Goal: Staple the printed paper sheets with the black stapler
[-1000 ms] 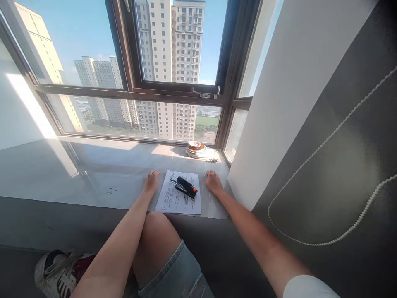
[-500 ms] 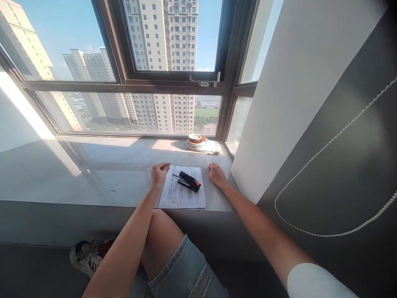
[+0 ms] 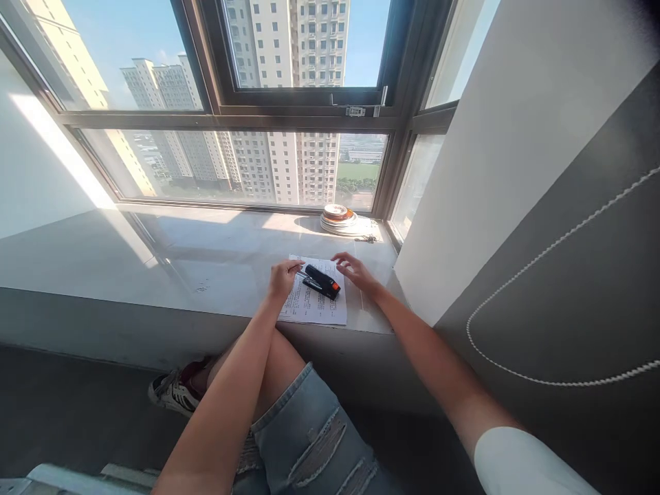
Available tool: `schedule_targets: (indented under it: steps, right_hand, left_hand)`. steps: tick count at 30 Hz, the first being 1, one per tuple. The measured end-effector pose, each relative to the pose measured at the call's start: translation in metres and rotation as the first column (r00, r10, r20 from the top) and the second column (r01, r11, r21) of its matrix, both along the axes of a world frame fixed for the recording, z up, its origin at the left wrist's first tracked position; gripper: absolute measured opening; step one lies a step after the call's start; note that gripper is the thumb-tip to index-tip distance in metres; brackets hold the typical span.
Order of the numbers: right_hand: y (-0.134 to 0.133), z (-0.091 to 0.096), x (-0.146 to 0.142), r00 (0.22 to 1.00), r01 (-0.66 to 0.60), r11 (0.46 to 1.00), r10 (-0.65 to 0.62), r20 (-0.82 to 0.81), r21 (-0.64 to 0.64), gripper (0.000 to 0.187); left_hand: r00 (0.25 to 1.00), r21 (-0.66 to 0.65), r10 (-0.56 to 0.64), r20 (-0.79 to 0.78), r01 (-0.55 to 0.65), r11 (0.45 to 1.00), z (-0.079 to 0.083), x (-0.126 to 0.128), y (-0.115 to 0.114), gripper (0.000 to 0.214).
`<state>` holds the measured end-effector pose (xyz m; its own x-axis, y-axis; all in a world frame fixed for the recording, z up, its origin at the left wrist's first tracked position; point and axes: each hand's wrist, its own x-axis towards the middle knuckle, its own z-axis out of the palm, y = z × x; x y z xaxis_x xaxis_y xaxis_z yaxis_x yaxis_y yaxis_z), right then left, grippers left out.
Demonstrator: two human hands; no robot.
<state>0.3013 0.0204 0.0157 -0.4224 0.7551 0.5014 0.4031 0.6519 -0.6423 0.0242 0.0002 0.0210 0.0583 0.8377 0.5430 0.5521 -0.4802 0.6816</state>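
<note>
On glossy grey stone sill: flat printed paper, boxy black stapler atop. Left hand grip narrow at paper edge, hold unclear; right hand grip wide.

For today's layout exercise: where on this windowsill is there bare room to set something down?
Bare: the grey stone sill left of the left hand, from window frame to front edge. Crowded: the right end, where the right hand, printed white paper sheet, black stapler with orange tip and round stack of plates sit.
</note>
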Motion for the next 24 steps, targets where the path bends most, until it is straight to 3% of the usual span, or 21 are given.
schedule_targets:
  steps: [3,8,18,24]
  right_hand:
    - [-0.010,0.005,-0.007,0.956,-0.279,0.960,0.277,0.093,0.007,0.048]
    - [-0.013,0.007,-0.009,0.892,-0.437,0.899,0.437,0.118,-0.028,0.060]
    - [0.002,0.000,0.004,0.892,-0.452,0.867,0.445,-0.083,-0.207,0.054]
    - [0.006,0.001,0.008,0.876,-0.482,0.834,0.466,-0.124,-0.267,0.057]
  left_hand:
    - [1.000,-0.058,-0.030,0.004,0.030,0.998,-0.005,-0.003,0.001,0.025]
    - [0.998,-0.095,-0.031,-0.056,0.025,0.995,-0.008,-0.009,0.002,0.027]
    - [0.980,-0.065,-0.082,-0.179,0.072,0.995,-0.011,0.000,-0.001,0.020]
    - [0.971,-0.051,-0.063,-0.230,0.053,0.997,-0.013,-0.004,-0.003,0.027]
